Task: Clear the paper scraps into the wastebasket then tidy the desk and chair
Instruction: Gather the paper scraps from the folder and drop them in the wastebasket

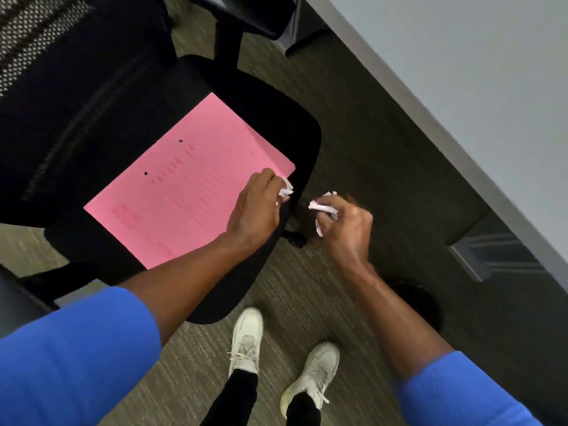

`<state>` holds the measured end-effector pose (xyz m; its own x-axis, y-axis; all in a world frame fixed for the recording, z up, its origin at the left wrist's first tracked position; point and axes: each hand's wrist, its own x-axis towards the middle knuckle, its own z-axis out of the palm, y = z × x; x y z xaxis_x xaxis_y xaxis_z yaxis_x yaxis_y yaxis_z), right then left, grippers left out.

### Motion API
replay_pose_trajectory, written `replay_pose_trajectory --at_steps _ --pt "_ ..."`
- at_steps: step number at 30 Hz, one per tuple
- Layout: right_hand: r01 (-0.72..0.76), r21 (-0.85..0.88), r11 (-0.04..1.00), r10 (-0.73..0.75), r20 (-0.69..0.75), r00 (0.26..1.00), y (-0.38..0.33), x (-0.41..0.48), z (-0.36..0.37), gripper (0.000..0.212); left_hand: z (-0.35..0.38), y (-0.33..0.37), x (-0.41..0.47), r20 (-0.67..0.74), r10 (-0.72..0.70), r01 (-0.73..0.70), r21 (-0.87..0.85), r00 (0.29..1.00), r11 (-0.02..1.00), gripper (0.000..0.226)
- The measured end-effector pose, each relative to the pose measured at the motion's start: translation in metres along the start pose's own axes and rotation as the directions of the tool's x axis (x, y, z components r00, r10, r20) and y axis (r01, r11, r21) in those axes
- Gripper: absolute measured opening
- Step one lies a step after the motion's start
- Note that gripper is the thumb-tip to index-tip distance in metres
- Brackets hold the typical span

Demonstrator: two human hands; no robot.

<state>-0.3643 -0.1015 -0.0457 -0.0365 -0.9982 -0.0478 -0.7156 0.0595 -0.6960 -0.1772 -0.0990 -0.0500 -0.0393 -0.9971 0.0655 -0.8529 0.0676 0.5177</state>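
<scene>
White paper scraps (322, 207) crumpled in right hand (345, 230), fingers closed on them, above carpet; another wad (285, 190) gripped by left hand (255, 207) over pink folder (184, 182) lying on black chair seat (295, 130); desk edge (445, 133) to the right.

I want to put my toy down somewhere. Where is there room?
The grey desk top at the upper right looks bare. On the chair, a black strip stays free around the pink folder. Its front corner is crowded: the left hand and right hand clutch paper scraps there.
</scene>
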Motion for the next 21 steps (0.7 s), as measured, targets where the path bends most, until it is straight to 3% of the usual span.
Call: replay_pose_trajectory --at_steps 4,7,9,12,15,21 --pt "-0.260 0.090 0.961 0.252 0.092 0.963 0.052 -0.022 -0.027 0.027 0.032 0.040 -0.012 0.063 0.047 -0.044 -0.047 0.997 0.998 0.027" --pt "-0.258 0.115 0.959 0.252 0.066 0.965 0.090 -0.043 -0.048 0.021 0.062 0.068 -0.025 0.124 0.057 -0.052 -0.043 0.991 0.998 0.023" --pt "-0.246 0.030 0.969 0.245 0.027 0.969 0.115 -0.060 -0.062 0.022 0.084 0.088 -0.037 0.160 0.040 -0.038 -0.016 0.986 0.999 0.020" --pt "-0.312 0.014 0.950 0.313 -0.012 0.950 0.150 -0.082 -0.077 0.018 0.116 0.113 -0.054 0.252 0.014 -0.015 0.003 0.968 1.000 0.033" --pt "-0.295 -0.065 0.953 0.284 -0.141 0.948 0.185 -0.097 -0.090 0.011 0.145 0.141 -0.068 0.298 0.017 -0.012 -0.017 0.954 1.000 0.042" --pt "-0.296 -0.039 0.955 0.282 -0.203 0.938 0.246 -0.126 -0.118 0.014 0.198 0.193 -0.089 0.344 -0.004 0.075 -0.193 0.939 0.978 0.018"
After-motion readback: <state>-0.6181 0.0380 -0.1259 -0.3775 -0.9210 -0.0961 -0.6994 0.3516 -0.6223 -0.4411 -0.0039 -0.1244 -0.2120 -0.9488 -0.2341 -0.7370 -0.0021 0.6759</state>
